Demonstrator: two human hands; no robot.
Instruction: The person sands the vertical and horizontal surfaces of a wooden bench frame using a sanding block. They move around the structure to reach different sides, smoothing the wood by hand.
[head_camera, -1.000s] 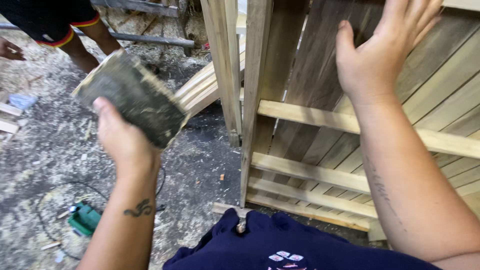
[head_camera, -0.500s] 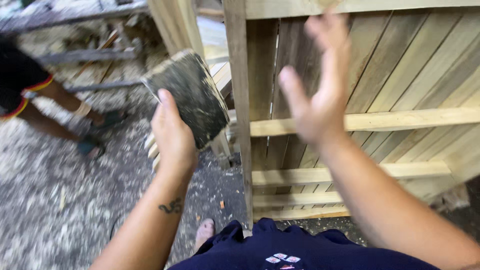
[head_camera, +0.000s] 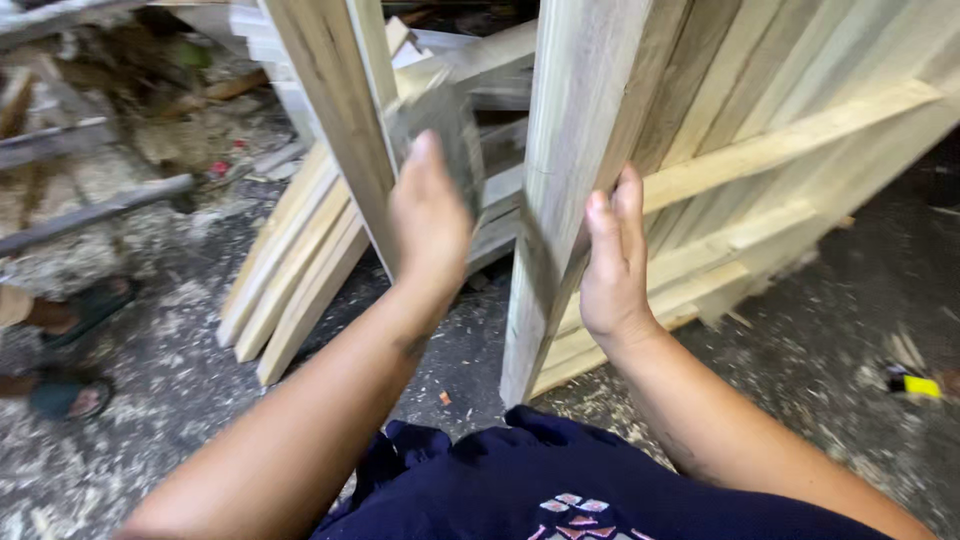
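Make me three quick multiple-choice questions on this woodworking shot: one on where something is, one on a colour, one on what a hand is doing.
1. Where does the right hand rest?
A. on the upright edge of the wooden panel
B. on the ground
C. on the sandals

2. What colour is the small object on the ground at far right?
A. red
B. yellow
C. white

3. What is the left hand doing?
A. hanging empty
B. lying flat on the ground
C. gripping a grey block

Answers: 1 A, fingers lie along the panel's edge; 2 B, it is bright yellow; 3 C, fingers wrap the block.
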